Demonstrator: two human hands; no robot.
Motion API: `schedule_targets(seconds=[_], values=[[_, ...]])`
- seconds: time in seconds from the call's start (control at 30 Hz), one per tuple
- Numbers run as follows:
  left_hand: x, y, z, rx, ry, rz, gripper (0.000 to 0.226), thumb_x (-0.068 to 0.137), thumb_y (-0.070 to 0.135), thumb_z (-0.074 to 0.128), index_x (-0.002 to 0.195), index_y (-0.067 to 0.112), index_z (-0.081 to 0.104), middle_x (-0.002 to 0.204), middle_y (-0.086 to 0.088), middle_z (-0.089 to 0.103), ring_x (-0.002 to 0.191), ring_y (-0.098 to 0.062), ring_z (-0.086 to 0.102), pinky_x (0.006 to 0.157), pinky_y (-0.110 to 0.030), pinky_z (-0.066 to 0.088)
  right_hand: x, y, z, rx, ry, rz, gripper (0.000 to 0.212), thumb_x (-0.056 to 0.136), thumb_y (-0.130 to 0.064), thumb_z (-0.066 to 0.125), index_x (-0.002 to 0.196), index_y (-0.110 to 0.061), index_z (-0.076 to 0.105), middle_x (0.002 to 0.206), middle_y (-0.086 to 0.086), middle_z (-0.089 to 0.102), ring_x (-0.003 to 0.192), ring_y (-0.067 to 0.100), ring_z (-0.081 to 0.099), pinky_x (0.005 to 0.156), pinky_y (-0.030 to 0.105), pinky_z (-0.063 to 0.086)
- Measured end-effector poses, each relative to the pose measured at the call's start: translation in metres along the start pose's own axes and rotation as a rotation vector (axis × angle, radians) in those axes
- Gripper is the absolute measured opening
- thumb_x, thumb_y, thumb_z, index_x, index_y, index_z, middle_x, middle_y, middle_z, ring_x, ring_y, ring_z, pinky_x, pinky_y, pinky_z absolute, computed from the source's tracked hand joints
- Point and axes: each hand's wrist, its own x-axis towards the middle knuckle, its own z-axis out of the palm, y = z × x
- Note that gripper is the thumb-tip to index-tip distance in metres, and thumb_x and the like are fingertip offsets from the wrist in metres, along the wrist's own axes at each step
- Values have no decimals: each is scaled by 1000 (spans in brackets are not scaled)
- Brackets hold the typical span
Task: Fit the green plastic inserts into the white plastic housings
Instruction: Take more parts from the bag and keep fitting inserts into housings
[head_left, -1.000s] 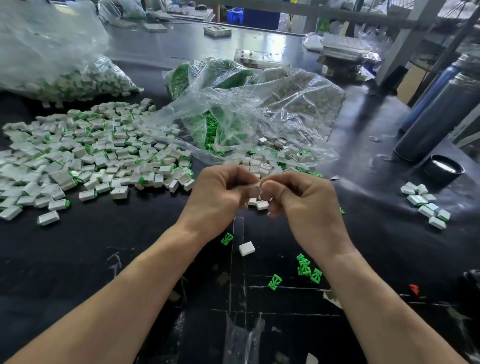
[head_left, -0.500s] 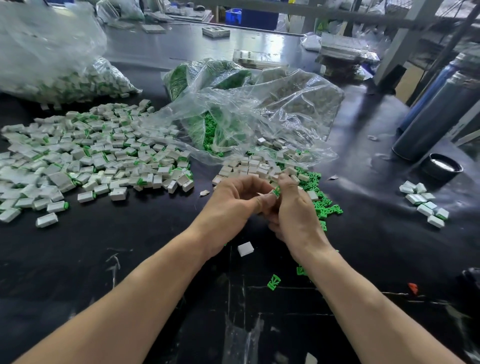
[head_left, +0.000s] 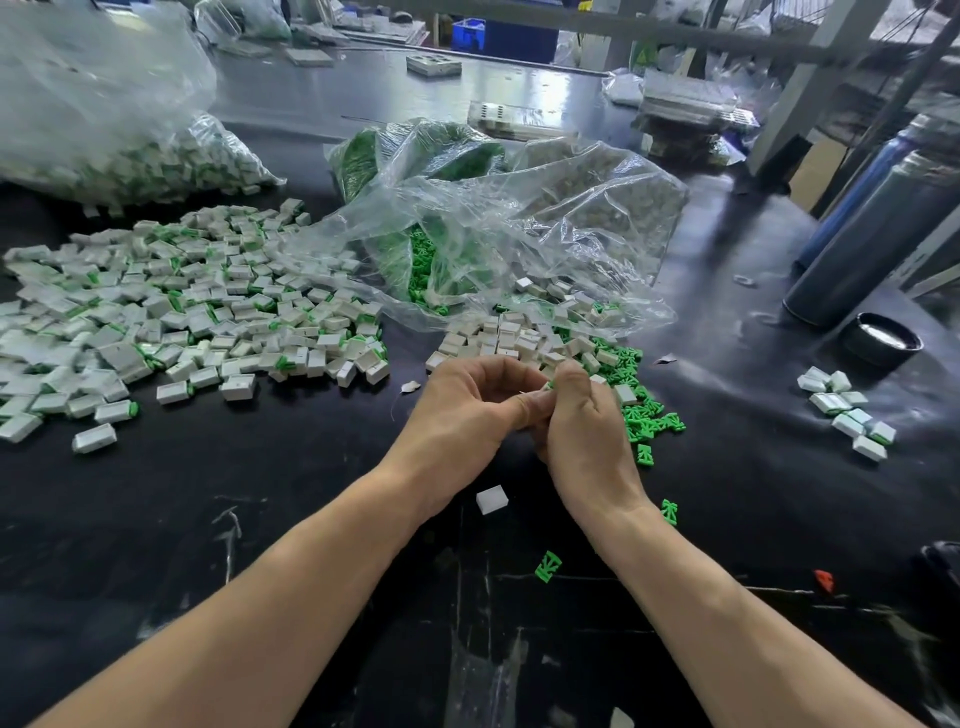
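We see left hand (head_left: 467, 410) and right hand (head_left: 582, 415) touching, fingers curled, pinching green insert (head_left: 549, 384) between them; housing hidden. We judge pressing-in step; next: seat fully, drop onto finished pile (head_left: 182, 312).

A big black table (head_left: 727, 493) holds everything. On its left side lies a wide heap of white blocks (head_left: 182, 312), many with green bits showing. A clear bag (head_left: 498, 234) lies in the middle, with green pieces inside. Just in front of the bag is a small pile of white blocks (head_left: 519, 335), and beside it a bunch of loose green pieces (head_left: 649, 415). One white block (head_left: 491, 499) lies alone. At the right stands a black cup (head_left: 881, 340).
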Motion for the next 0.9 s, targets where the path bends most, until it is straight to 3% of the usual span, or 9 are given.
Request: schedule_targets(seconds=[0.1, 0.27, 0.4, 0.43, 0.57, 0.73, 0.9], values=[[0, 0, 0, 17, 13, 0, 8, 90, -2, 72, 95, -7, 70, 76, -10, 72, 70, -13, 66, 69, -18, 54, 3, 5, 1, 78, -25, 50, 46, 87, -56, 37, 80, -35, 77, 77, 5, 75, 80, 31, 70, 76, 51, 53], [0, 0, 0, 32, 20, -3, 4, 89, 2, 75, 92, 1, 73, 80, -8, 75, 73, -12, 69, 71, -19, 55, 5, 6, -1, 87, -24, 73, 44, 87, -57, 38, 68, -43, 74, 51, -13, 59, 49, 3, 54, 58, 30, 38], [0, 0, 0, 33, 19, -6, 3, 89, 3, 75, 92, 3, 74, 79, -5, 75, 73, -10, 69, 70, -18, 54, 5, 4, 0, 64, -41, 46, 58, 78, -63, 36, 82, -22, 78, 75, 6, 71, 77, 28, 64, 75, 52, 49], [0, 0, 0, 31, 16, -6, 3, 89, 3, 75, 92, 3, 74, 78, -4, 75, 72, -9, 69, 69, -18, 54, 5, 4, 0, 50, -38, 33, 60, 77, -62, 35, 81, -20, 78, 74, 7, 71, 77, 29, 64, 75, 53, 49], [-1, -1, 0, 31, 14, 1, 6, 89, 3, 75, 94, -1, 73, 79, -6, 75, 72, -10, 69, 69, -18, 54, 5, 6, -2, 18, -32, -14, 53, 85, -54, 31, 58, -36, 73, 52, -12, 62, 54, 8, 55, 59, 29, 39], [-2, -1, 0, 28, 12, 1, 11, 90, 2, 74, 97, -6, 72, 83, -13, 76, 74, -14, 70, 69, -19, 54, 2, 3, -2, 4, -48, -66, 56, 93, -46, 29, 55, -47, 70, 54, -19, 64, 53, -5, 57, 59, 24, 42], [-1, -1, -1, 37, 22, 4, 10, 89, 2, 75, 97, -4, 73, 85, -12, 77, 75, -14, 70, 72, -20, 56, 0, 1, -1, -16, -17, -81, 56, 92, -47, 30, 51, -47, 67, 50, -21, 60, 49, -6, 53, 57, 22, 40]])
